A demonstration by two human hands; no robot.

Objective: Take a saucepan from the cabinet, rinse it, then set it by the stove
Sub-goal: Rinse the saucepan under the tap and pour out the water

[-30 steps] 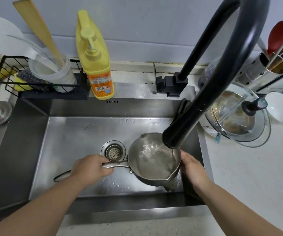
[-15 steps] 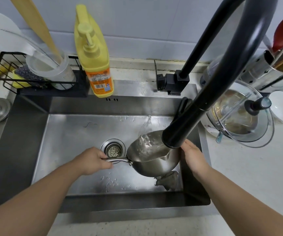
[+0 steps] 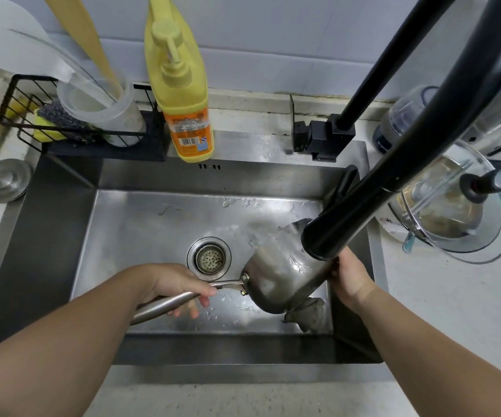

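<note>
A small steel saucepan (image 3: 276, 275) hangs over the right half of the steel sink (image 3: 140, 224), tipped away from me so its outer wall and base face up. Water pours out of its far rim toward the sink floor. My left hand (image 3: 177, 285) grips the long steel handle. My right hand (image 3: 348, 276) holds the pan's right side, just under the black faucet head (image 3: 330, 233), which hides part of the pan's rim.
The drain strainer (image 3: 209, 258) lies left of the pan and a grey cloth (image 3: 308, 313) under it. A yellow soap bottle (image 3: 183, 94) and a black wire rack (image 3: 32, 121) with a utensil cup stand behind the sink. A glass lid (image 3: 466, 218) sits on the right counter.
The saucepan went from upright with water in it to tipped away, and the water now spills into the sink. My left hand rotated the handle; my right hand stayed on the pan's side.
</note>
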